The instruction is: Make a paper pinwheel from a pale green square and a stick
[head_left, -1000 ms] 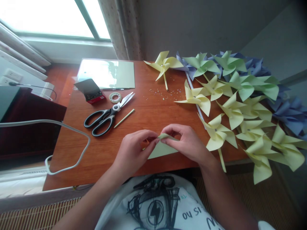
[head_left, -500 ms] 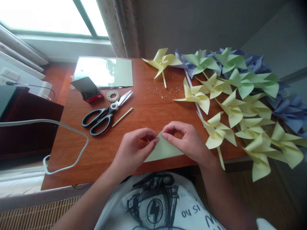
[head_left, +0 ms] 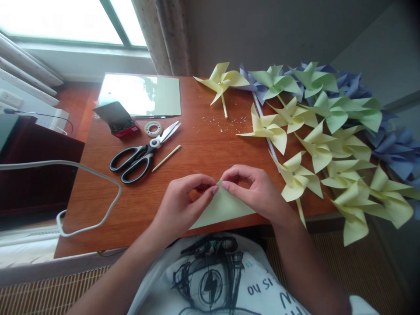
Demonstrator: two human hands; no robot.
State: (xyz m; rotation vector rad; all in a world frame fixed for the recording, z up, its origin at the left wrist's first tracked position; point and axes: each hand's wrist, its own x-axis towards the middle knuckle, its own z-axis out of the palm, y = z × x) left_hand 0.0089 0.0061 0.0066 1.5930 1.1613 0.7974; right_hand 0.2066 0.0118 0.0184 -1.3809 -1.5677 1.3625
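A pale green sheet of paper (head_left: 221, 208) lies at the front edge of the table, its top corner pointing away from me. My left hand (head_left: 190, 197) pinches that corner from the left between thumb and fingers. From the right, my right hand (head_left: 251, 186) grips the same corner, its thumb on the paper. The two sets of fingertips nearly touch. Parts of the paper are hidden under both hands. Left of my hands lie a thin pale paper stick (head_left: 166, 158) and black-handled scissors (head_left: 144, 153) with the blades a little apart.
A tape roll (head_left: 153, 128), an open small box (head_left: 120, 122) and a stack of paper in a shiny sleeve (head_left: 169, 97) stand at back left. Yellow pinwheels (head_left: 297, 175), green pinwheels (head_left: 275, 83) and purple pinwheels (head_left: 398, 148) crowd the right. Tiny bits (head_left: 223, 124) are scattered mid-table. A white cable (head_left: 118, 192) loops at left.
Both hands keep their pinch on the paper's corner and have barely moved. More of the sheet's lower edge shows. The view has shifted slightly.
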